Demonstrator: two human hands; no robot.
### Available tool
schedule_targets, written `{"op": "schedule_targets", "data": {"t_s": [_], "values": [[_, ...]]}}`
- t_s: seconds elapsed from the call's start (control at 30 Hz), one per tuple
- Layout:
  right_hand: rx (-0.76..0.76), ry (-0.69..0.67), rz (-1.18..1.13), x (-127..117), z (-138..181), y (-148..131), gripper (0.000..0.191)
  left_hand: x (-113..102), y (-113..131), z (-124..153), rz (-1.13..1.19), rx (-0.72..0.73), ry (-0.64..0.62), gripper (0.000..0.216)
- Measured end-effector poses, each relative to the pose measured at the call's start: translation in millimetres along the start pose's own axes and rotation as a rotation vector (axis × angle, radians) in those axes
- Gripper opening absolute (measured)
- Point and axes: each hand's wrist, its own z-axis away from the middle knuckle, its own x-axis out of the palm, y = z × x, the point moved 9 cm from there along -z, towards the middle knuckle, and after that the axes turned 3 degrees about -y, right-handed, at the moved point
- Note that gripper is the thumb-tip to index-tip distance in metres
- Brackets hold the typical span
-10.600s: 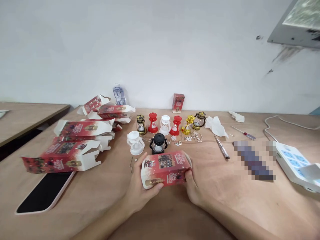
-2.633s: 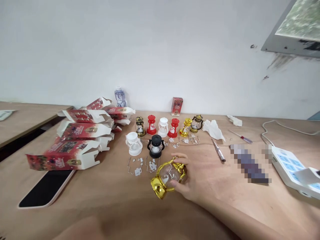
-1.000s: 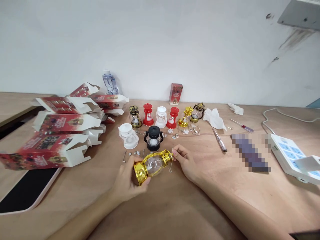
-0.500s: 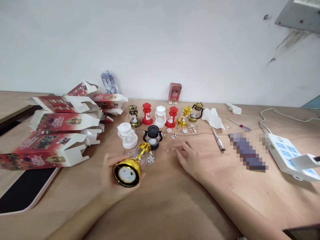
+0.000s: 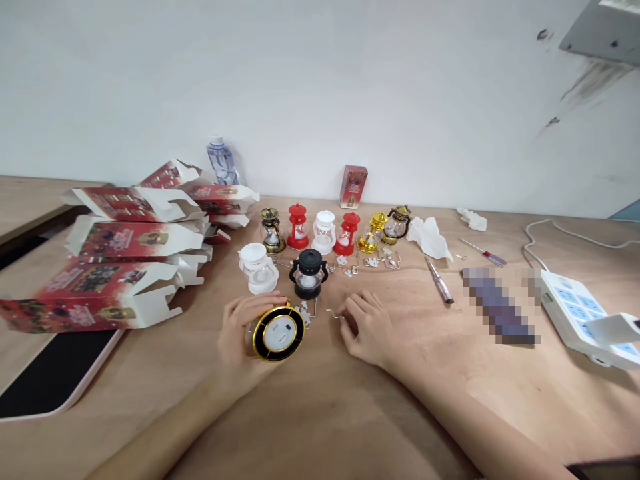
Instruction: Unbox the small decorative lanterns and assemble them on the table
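My left hand (image 5: 237, 340) is wrapped round a small gold lantern (image 5: 279, 333), tilted so that its round black-and-white base faces me. The rest of this lantern is mostly hidden. Out of the fingertips of my right hand (image 5: 367, 327), low over the table, pokes a thin bent metal wire (image 5: 336, 314); the fingers are curled closed about its end. Just beyond the hands stand a black lantern (image 5: 309, 275) and a white lantern (image 5: 258, 269). Small metal pieces (image 5: 304, 313) lie beside the gold lantern's base.
Behind stands a row of lanterns, including a red one (image 5: 298, 228). Red boxes (image 5: 145, 240) are piled at left over a phone (image 5: 55, 373). To the right lie a screwdriver (image 5: 440, 281), crumpled paper (image 5: 429, 238), a blurred-out dark object (image 5: 497, 307) and a power strip (image 5: 575, 317).
The gold lantern has turned so its base faces me more squarely, and has moved slightly right. My right fingers have closed in on the bent wire, which has shifted a little.
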Motion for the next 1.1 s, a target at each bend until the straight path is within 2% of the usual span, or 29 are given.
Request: {"op": "schedule_targets", "data": {"t_s": [0.2,0.33,0.5,0.7,0.83,0.97,1.1], "values": [[0.083,0.01,0.007,1,0,9,0.008,1,-3,2,-0.039,-0.023,-0.027,0.043],[0.078,0.035,0.006,-2,0,8,0.009,8,-6,3,-0.081,-0.033,-0.102,0.043],[-0.072,0.225,-0.156,-22,8,-11,0.006,19,-5,9,-0.096,0.008,-0.182,0.035],[-0.315,0.307,-0.305,-35,21,-48,0.011,30,13,15,-0.175,0.198,-0.246,0.027],[-0.392,0.259,-0.292,-32,21,-62,0.009,35,19,18,-0.218,0.271,-0.279,0.027],[-0.435,0.172,-0.231,-21,17,-69,0.018,37,24,21,-0.245,0.323,-0.282,0.028],[-0.426,0.225,-0.232,-22,18,-65,0.017,35,24,20,-0.25,0.315,-0.264,0.03]]}}
